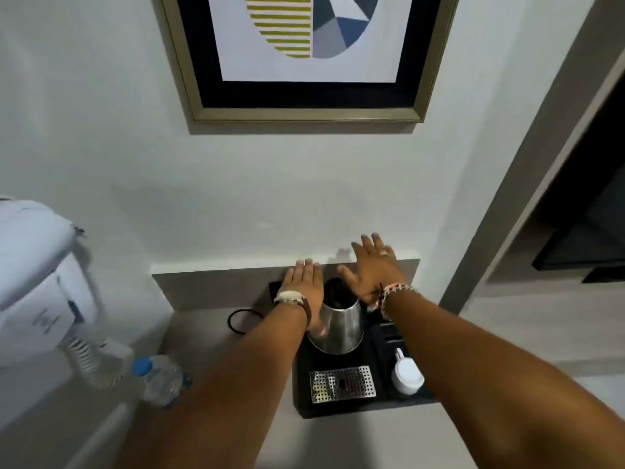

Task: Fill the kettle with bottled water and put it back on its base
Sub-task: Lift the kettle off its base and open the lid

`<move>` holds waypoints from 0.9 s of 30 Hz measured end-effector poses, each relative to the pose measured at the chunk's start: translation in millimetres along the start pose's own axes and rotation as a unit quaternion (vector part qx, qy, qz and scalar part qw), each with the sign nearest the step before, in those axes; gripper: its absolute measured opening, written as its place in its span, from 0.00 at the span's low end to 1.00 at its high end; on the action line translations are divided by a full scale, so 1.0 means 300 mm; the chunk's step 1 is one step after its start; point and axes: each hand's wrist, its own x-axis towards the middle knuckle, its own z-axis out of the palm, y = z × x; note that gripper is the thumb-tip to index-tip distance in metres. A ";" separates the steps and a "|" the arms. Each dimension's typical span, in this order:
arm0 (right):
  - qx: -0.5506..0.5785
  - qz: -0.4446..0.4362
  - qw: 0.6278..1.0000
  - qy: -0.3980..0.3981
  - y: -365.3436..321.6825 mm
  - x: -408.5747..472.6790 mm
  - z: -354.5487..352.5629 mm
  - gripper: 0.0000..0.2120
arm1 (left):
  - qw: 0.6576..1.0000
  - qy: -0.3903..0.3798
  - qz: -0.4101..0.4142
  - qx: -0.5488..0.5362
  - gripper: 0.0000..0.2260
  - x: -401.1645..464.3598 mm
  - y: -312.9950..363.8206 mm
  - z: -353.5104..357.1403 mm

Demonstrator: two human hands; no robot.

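A steel kettle (pixel 340 328) with a dark top stands on a black tray (pixel 304 384) on the grey counter. My left hand (pixel 304 282) is flat, fingers together, just left of the kettle's top, its thumb down along the kettle's side. My right hand (pixel 370 267) hovers over the kettle's right rear with fingers spread, holding nothing. A clear water bottle with a blue cap (pixel 159 377) stands on the counter to the left, apart from both hands. The kettle's base is hidden under it.
On the tray sit a perforated metal grid (pixel 343 384) and a white cup (pixel 407 375). A black cable loop (pixel 241 321) lies left of the tray. A white wall hair dryer (pixel 37 286) hangs at left. A framed picture (pixel 304 55) hangs above.
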 end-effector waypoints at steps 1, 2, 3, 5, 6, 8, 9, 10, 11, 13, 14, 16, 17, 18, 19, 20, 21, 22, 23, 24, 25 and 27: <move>-0.001 0.002 1.000 -0.018 0.002 -0.005 0.039 0.41 | 0.999 -0.028 -0.013 0.007 0.64 -0.003 0.014 0.022; 0.005 -0.001 0.999 -0.035 0.011 0.005 0.068 0.42 | 0.999 -0.046 -0.023 -0.008 0.65 0.010 0.021 0.039; 0.006 0.004 0.999 -0.045 0.022 0.012 0.117 0.43 | 0.998 -0.059 -0.037 -0.011 0.65 0.020 0.024 0.072; 0.000 0.008 0.998 -0.059 0.033 0.016 0.196 0.45 | 0.996 -0.068 -0.055 -0.026 0.66 0.044 0.026 0.127; -0.002 0.009 0.998 -0.065 0.033 0.021 0.215 0.46 | 0.995 -0.072 -0.061 -0.035 0.66 0.051 0.024 0.138; 0.001 0.014 0.997 -0.071 0.034 0.024 0.249 0.47 | 0.995 -0.063 -0.067 -0.049 0.67 0.068 0.022 0.163; 0.006 0.021 0.998 -0.064 0.029 0.022 0.268 0.47 | 0.994 -0.053 -0.072 -0.057 0.67 0.074 0.021 0.180; 0.011 0.032 0.998 -0.056 0.022 0.020 0.281 0.47 | 0.994 -0.043 -0.074 -0.066 0.67 0.077 0.023 0.193; 0.017 0.043 0.998 -0.048 0.018 0.022 0.291 0.45 | 0.993 -0.035 -0.077 -0.079 0.67 0.078 0.026 0.204; 0.019 0.062 0.997 -0.040 0.014 0.033 0.297 0.39 | 0.991 -0.032 -0.077 -0.105 0.67 0.084 0.027 0.218; 0.023 0.068 0.997 -0.039 0.012 0.040 0.299 0.36 | 0.990 -0.031 -0.078 -0.112 0.67 0.087 0.025 0.222; 0.041 0.072 0.996 -0.038 0.007 0.053 0.295 0.30 | 0.990 -0.026 -0.080 -0.113 0.67 0.092 0.019 0.217; 0.047 0.066 0.996 -0.043 0.008 0.061 0.286 0.27 | 0.990 -0.025 -0.079 -0.115 0.67 0.096 0.016 0.217; 0.051 0.058 0.996 -0.051 0.013 0.072 0.274 0.25 | 0.990 -0.023 -0.077 -0.117 0.67 0.100 0.013 0.213; 0.058 0.047 0.995 -0.063 0.020 0.078 0.265 0.24 | 0.990 -0.022 -0.076 -0.118 0.66 0.099 0.013 0.214; 0.069 0.040 0.994 -0.074 0.027 0.084 0.257 0.24 | 0.990 -0.021 -0.074 -0.119 0.66 0.095 0.013 0.213; 0.091 0.038 0.992 -0.078 0.032 0.086 0.247 0.25 | 0.990 -0.020 -0.072 -0.120 0.66 0.095 0.011 0.215; 0.125 0.037 0.989 -0.075 0.037 0.083 0.240 0.27 | 0.990 -0.018 -0.072 -0.122 0.66 0.092 0.010 0.221; 0.171 0.037 0.982 -0.066 0.043 0.077 0.230 0.29 | 0.990 -0.014 -0.071 -0.125 0.66 0.093 0.008 0.227; 0.223 0.036 0.972 -0.057 0.052 0.070 0.224 0.30 | 0.989 -0.010 -0.067 -0.129 0.67 0.094 0.004 0.232; 0.277 0.040 0.959 -0.048 0.066 0.064 0.222 0.31 | 0.989 -0.008 -0.063 -0.131 0.67 0.096 0.000 0.242; 0.367 0.066 0.928 -0.020 0.103 0.050 0.230 0.29 | 0.989 0.003 -0.057 -0.136 0.68 0.094 -0.006 0.258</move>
